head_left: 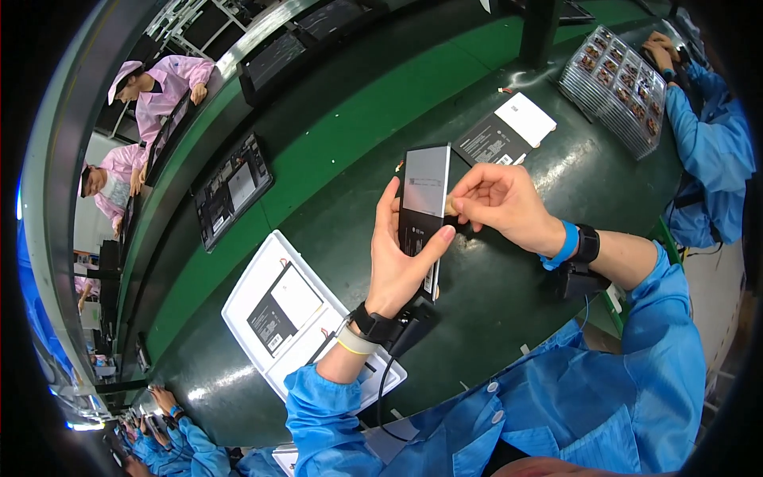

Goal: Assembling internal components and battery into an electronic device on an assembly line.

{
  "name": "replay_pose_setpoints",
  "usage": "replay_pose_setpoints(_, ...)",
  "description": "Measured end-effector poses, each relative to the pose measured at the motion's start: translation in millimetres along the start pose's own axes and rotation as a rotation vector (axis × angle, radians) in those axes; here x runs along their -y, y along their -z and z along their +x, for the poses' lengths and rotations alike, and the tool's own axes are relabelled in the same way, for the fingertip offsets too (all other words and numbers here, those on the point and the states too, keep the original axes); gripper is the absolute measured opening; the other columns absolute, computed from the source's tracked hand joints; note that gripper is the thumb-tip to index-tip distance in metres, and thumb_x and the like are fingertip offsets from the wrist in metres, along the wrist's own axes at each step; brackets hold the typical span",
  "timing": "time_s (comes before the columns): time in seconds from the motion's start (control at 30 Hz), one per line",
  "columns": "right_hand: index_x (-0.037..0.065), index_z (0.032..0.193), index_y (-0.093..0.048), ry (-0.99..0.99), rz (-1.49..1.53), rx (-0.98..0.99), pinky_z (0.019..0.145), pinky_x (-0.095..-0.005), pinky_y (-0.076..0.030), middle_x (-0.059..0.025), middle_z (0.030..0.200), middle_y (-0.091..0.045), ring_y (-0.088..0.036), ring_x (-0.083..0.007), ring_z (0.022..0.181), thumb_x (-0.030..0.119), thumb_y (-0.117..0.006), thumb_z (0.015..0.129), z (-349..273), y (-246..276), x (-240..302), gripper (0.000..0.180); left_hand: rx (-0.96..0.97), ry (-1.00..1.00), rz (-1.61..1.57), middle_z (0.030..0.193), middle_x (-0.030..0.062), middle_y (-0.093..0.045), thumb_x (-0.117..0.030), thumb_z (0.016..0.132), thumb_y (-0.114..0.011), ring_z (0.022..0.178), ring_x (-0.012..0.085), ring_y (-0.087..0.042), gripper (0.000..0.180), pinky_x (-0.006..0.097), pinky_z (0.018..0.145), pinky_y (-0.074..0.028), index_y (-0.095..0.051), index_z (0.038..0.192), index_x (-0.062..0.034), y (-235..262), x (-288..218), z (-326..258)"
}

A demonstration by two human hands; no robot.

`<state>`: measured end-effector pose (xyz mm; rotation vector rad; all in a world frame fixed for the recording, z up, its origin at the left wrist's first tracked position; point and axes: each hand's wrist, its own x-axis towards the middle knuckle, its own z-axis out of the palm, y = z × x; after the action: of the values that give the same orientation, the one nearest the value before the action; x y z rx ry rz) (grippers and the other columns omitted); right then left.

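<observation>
My left hand is wrapped round a flat battery pack, its fingers behind one long side and its thumb across the front. The pack stands tilted upright, its upper half silver-grey and its lower half black with printing. At the pack's right edge, my right hand is closed in a pinch on a small tan tab. Most of that tab is hidden by the fingertips. Just beyond my hands, more battery packs of the same black and white kind lie on the green table.
A white tray holding battery packs sits at left. Beyond it, an opened device chassis lies by the green line. Stacked clear trays of small parts stand at far right, near a co-worker's blue sleeve. People in pink work across the line.
</observation>
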<state>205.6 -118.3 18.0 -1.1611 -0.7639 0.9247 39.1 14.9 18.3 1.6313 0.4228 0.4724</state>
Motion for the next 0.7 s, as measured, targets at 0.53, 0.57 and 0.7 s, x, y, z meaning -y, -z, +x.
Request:
replay_pose_setpoints(0.53, -0.001, 0.098, -0.067, 0.048, -0.055, -0.192, 0.067, -0.0227, -0.056, -0.0060, 0.089, -0.071, -0.069, -0.0094, 0.078, 0.007, -0.070, 0.095, 10, 2, -3, 0.010, -0.087, -0.072, -0.249, 0.148, 0.0195, -0.046, -0.027, 0.096, -0.057, 0.133, 0.0294, -0.050, 0.073, 0.048, 0.105, -0.049, -0.027, 0.157, -0.0008, -5, -28, 2)
replay_pose_setpoints(0.57, -0.001, 0.099, -0.066, 0.073, -0.051, -0.193, 0.068, -0.0231, -0.056, -0.0064, 0.091, -0.071, -0.069, -0.0102, 0.079, 0.007, -0.069, 0.096, 11, 3, -3, 0.010, -0.064, -0.071, -0.218, 0.146, 0.0201, -0.047, -0.023, 0.097, -0.057, 0.132, 0.0294, -0.052, 0.072, 0.048, 0.105, -0.049, -0.026, 0.157, -0.0007, -7, -25, 3)
replay_pose_setpoints(0.7, -0.002, 0.102, -0.065, 0.135, 0.005, -0.148, 0.070, -0.0241, -0.057, -0.0074, 0.095, -0.071, -0.070, -0.0123, 0.082, 0.007, -0.066, 0.098, 14, 6, -1, 0.010, -0.072, -0.081, -0.178, 0.142, 0.0194, -0.050, -0.019, 0.098, -0.060, 0.130, 0.0290, -0.054, 0.071, 0.045, 0.103, -0.051, -0.026, 0.157, -0.0006, -14, -10, 2)
